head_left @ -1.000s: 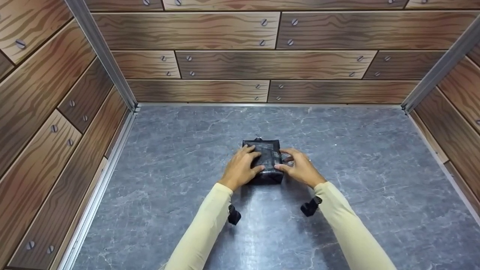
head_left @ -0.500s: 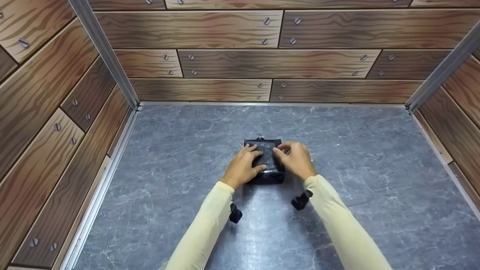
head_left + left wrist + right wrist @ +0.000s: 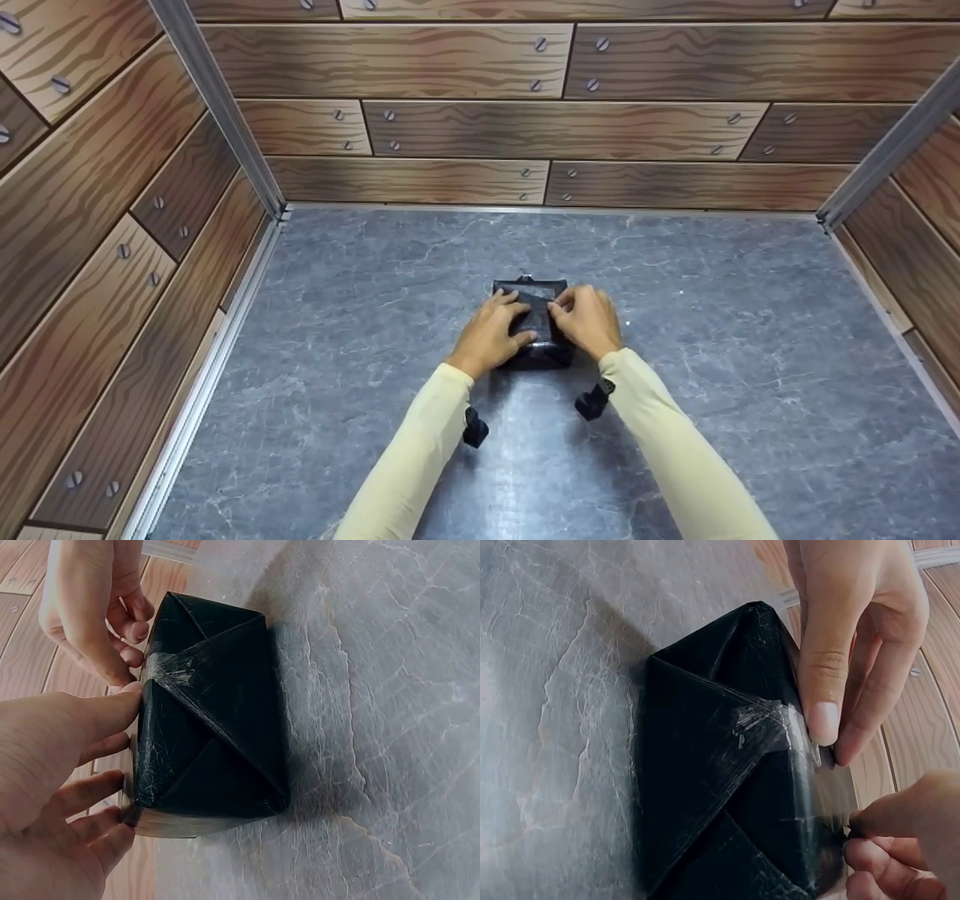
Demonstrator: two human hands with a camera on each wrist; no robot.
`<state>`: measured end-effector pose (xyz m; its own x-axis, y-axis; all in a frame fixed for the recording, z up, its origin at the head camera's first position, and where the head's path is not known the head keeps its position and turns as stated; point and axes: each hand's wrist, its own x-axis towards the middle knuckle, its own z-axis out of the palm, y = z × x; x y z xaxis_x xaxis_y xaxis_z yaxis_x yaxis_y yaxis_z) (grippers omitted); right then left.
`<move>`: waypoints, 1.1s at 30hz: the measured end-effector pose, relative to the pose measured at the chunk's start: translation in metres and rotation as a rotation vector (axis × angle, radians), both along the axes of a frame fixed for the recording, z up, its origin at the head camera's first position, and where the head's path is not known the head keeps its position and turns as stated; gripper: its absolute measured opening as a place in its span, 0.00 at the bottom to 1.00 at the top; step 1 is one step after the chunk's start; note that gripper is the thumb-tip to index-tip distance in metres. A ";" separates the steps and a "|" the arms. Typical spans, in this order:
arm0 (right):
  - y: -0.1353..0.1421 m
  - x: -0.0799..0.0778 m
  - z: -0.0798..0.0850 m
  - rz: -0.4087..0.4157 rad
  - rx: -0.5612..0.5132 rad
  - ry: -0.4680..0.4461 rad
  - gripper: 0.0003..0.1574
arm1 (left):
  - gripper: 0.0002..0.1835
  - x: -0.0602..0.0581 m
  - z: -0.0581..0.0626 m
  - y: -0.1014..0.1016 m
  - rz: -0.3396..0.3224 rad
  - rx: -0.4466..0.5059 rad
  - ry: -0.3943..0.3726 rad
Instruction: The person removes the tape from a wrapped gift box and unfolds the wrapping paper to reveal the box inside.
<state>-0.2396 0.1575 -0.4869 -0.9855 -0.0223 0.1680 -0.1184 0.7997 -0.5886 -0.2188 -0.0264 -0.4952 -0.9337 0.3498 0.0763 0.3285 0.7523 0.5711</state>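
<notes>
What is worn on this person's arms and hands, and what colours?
The left sleeve and right sleeve are long and pale yellow. A small black device sits on the left one's inner side, another device on the right one's. The left hand and right hand wear no gloves.

A booth-like work bay [image 3: 450,131] is shown; whether lab or workshop cannot be told. A grey marble-patterned surface [image 3: 750,337] is enclosed on three visible sides by plank-printed panels [image 3: 420,60], edged with metal rails [image 3: 224,109].
</notes>
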 end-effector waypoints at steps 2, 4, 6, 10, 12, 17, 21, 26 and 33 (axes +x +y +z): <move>0.002 0.000 0.000 -0.005 0.000 -0.003 0.10 | 0.26 0.000 0.000 0.000 0.001 0.000 -0.002; 0.004 0.000 0.001 -0.007 -0.004 -0.002 0.10 | 0.26 0.000 0.000 0.000 0.001 0.002 -0.006; 0.005 0.000 0.001 -0.013 -0.008 -0.002 0.10 | 0.27 0.000 0.001 0.000 0.002 0.003 -0.011; 0.007 0.001 0.000 -0.020 -0.015 0.007 0.10 | 0.27 0.001 0.001 0.001 0.001 0.002 -0.019; 0.007 0.002 0.000 -0.022 -0.017 0.014 0.09 | 0.27 0.000 0.001 0.001 0.001 0.001 -0.023; 0.010 0.001 0.000 -0.012 -0.025 0.022 0.08 | 0.27 0.000 0.001 0.001 0.004 0.006 -0.023; 0.013 0.000 0.000 -0.008 -0.024 0.015 0.08 | 0.27 0.001 0.001 0.001 0.006 0.010 -0.020; 0.017 0.000 0.000 -0.018 -0.025 -0.008 0.09 | 0.27 0.000 0.001 0.001 0.003 0.012 -0.015; 0.023 0.001 0.000 -0.031 -0.018 -0.004 0.08 | 0.27 0.000 0.001 0.001 0.011 0.022 -0.032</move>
<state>-0.2385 0.1804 -0.4871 -0.9864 0.0114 0.1641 -0.0912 0.7925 -0.6030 -0.2187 -0.0252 -0.4937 -0.9395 0.3383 0.0541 0.3018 0.7427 0.5978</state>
